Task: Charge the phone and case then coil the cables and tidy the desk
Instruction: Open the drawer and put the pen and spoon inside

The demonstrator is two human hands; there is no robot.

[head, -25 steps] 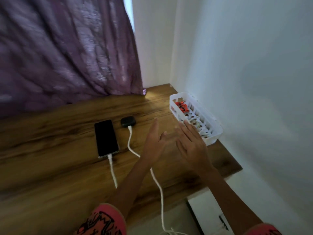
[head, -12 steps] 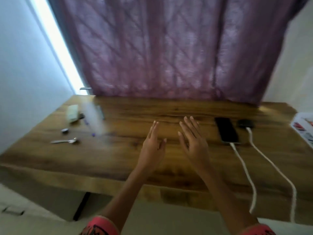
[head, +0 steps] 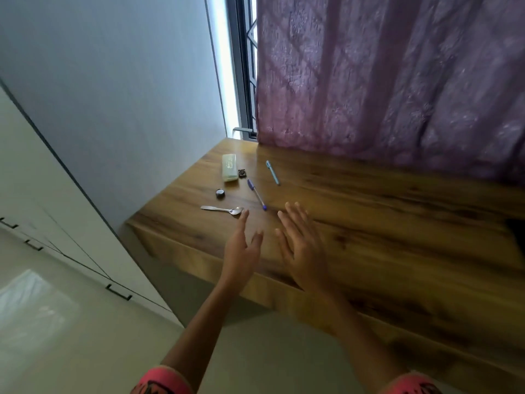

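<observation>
My left hand (head: 241,245) and my right hand (head: 302,243) hover side by side over the front left part of the wooden desk (head: 383,223), fingers straight, holding nothing. Just beyond my left fingertips lies a metal spoon (head: 224,209). A purple pen (head: 256,194) and a light blue pen (head: 272,172) lie farther back. A pale green case (head: 229,167) sits near the left rear corner, with a small dark clip (head: 242,173) beside it and a small round black cap (head: 220,193) in front. The phone, earbud case and cables are out of view.
A purple curtain (head: 397,81) hangs along the back of the desk, with a window frame (head: 244,66) at its left. A white wall (head: 113,81) borders the desk's left end. White cabinet doors with dark handles (head: 118,291) stand at lower left.
The view has swung from the desk's right end, with phone, case, cables and white basket, to its left end. Both hands stayed raised and empty, now near the spoon and pens.
</observation>
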